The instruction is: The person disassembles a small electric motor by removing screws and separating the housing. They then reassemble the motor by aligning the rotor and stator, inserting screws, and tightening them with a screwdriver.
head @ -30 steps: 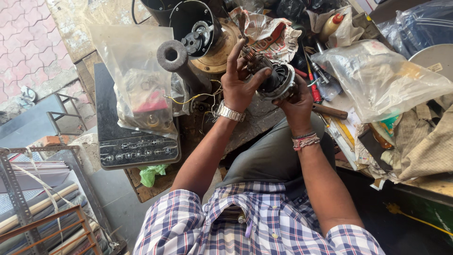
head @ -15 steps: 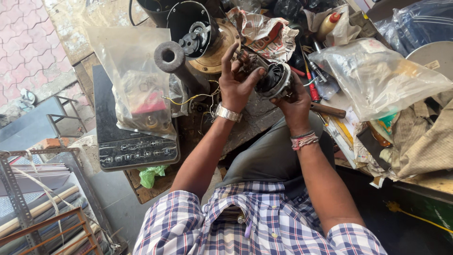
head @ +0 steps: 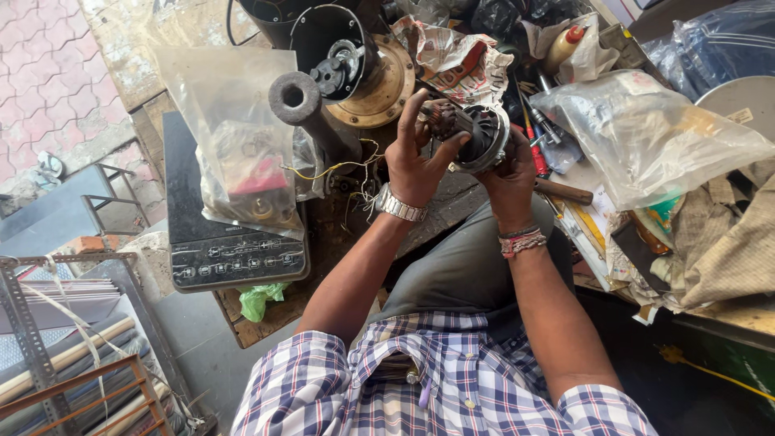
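Observation:
A round metal motor part (head: 483, 136) with copper windings is held up over the cluttered bench between both hands. My left hand (head: 416, 157), with a metal watch on the wrist, grips its left side, thumb across the front and fingers raised above it. My right hand (head: 510, 179), with thread bands on the wrist, cups the part from below and the right. Part of the motor is hidden behind my fingers.
A black motor housing on a brass disc (head: 355, 69) stands behind a dark metal tube (head: 303, 105). Clear plastic bags (head: 238, 137) (head: 646, 137) lie left and right. A black flat cooktop (head: 226, 242), crumpled newspaper (head: 456, 60), screwdrivers (head: 537, 141) and metal racks (head: 56, 355) surround me.
The view has shifted slightly. My left hand's fingers have moved on the motor part, which has turned a little between my hands; both hands keep hold.

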